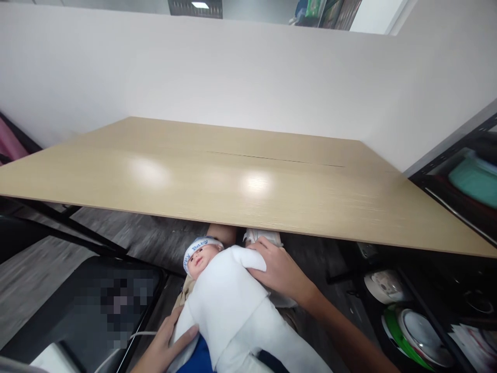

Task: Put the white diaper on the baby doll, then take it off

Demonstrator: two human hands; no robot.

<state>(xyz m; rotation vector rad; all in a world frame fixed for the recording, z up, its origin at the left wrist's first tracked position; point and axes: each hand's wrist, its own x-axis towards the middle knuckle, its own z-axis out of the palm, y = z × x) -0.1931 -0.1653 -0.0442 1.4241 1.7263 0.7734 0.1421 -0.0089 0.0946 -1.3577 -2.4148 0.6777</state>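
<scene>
A baby doll (229, 305) in a white suit and a white cap with blue lettering lies on my lap, below the front edge of the table, its head pointing away from me. My right hand (277, 269) lies on the doll's arm and side, fingers curled around the white sleeve. My left hand (166, 344) grips the doll's other side low at the frame's bottom, thumb pressed on the white cloth. A white shoe (264, 237) shows just under the table edge.
A light wooden table (240, 176) spans the view with a white wall behind. A black chair (77, 311) stands at the left. Black shelves (435, 311) at the right hold bowls, plates and a teal item. The floor is grey.
</scene>
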